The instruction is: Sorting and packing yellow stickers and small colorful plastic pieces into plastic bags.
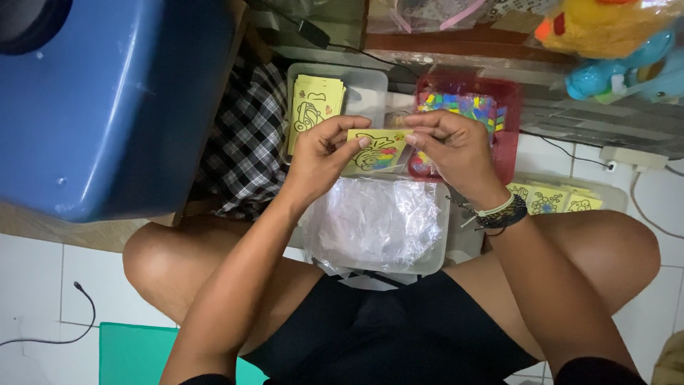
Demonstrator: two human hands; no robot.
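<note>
I have both sets of fingers pinched on one yellow picture card (pixel 376 148), my left hand (pixel 322 153) at its left edge and my right hand (pixel 450 146) at its top right, holding it above the tray of clear plastic sleeves (pixel 374 222). I judge light, even pressure at the edges keeps it flat. More cards sit in the grey tray (pixel 313 103) beyond; coloured pieces fill the red tray (pixel 467 107).

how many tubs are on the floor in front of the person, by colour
Clear tubs: 3 – one with yellow cards, one with plastic bags, one at the right knee
Red tubs: 1 – with colourful bits
Total: 4

Both hands, left hand and right hand, hold one yellow card.
</note>
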